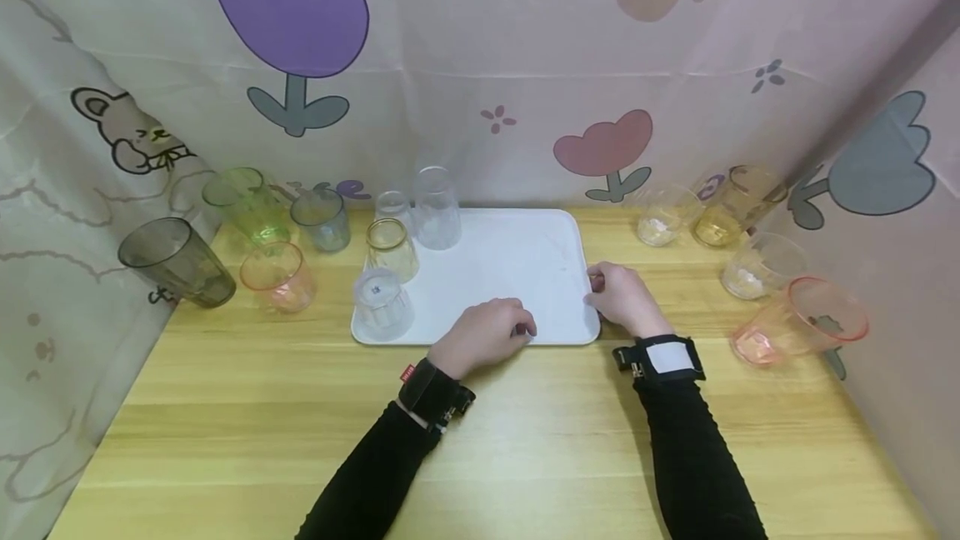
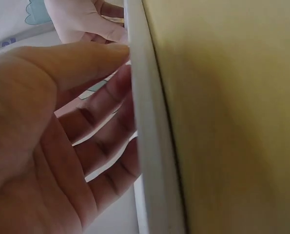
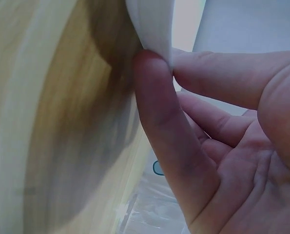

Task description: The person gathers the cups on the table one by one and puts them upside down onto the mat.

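Note:
A white tray (image 1: 517, 265) lies on the wooden table (image 1: 525, 440). My left hand (image 1: 487, 336) sits at the tray's front edge. In the left wrist view the thumb and fingers of that hand (image 2: 120, 73) meet the tray's rim (image 2: 149, 146). My right hand (image 1: 618, 294) is at the tray's right edge near the front corner. The right wrist view shows this hand (image 3: 166, 61) pinching the tray's rim (image 3: 152, 24) between thumb and forefinger. Several glasses stand on the tray's left part, among them an upturned clear one (image 1: 382, 302) and an amber-rimmed one (image 1: 391, 248).
Left of the tray stand a dark grey glass (image 1: 176, 263), a green one (image 1: 247, 205), a pink one (image 1: 279, 276) and a blue-grey one (image 1: 322, 219). On the right are clear, amber (image 1: 738, 205) and pink (image 1: 802, 321) glasses. Curtains close the back and sides.

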`<state>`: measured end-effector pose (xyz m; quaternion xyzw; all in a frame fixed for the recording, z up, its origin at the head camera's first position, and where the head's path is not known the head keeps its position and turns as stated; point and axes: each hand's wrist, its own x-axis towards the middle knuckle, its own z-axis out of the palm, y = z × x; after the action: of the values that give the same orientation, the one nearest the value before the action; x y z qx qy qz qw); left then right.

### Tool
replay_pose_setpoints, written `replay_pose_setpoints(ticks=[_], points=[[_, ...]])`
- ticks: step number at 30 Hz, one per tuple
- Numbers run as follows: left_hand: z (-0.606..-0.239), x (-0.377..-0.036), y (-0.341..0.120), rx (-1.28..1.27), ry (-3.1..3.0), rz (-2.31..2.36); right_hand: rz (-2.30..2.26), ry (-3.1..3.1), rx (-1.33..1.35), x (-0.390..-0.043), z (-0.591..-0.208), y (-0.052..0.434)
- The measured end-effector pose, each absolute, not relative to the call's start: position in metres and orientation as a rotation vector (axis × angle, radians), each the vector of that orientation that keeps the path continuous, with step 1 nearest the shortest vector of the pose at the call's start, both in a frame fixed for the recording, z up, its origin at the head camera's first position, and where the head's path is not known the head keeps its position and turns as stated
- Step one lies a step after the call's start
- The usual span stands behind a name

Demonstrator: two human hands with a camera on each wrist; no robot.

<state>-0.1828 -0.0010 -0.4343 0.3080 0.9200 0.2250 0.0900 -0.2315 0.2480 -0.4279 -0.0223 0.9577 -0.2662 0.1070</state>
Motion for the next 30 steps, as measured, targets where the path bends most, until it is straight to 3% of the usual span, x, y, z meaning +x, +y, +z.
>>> replay_pose_setpoints(ticks=[12, 19, 25, 30], points=[[-0.438, -0.182, -0.002, 0.966, 2.699, 0.673, -0.81, 2.832, -0.101, -0.232, -0.427, 0.251], [-0.44, -0.183, -0.002, 0.965, 2.703, 0.673, -1.148, 3.06, -0.107, -0.239, -0.422, 0.26], [-0.44, -0.184, -0.002, 0.971, 2.678, 0.674, -1.639, 3.224, 0.052, -0.255, -0.414, 0.266], [-0.439, -0.186, -0.002, 0.954, 2.649, 0.691, -1.787, 3.308, 0.307, -0.267, -0.409, 0.278]])
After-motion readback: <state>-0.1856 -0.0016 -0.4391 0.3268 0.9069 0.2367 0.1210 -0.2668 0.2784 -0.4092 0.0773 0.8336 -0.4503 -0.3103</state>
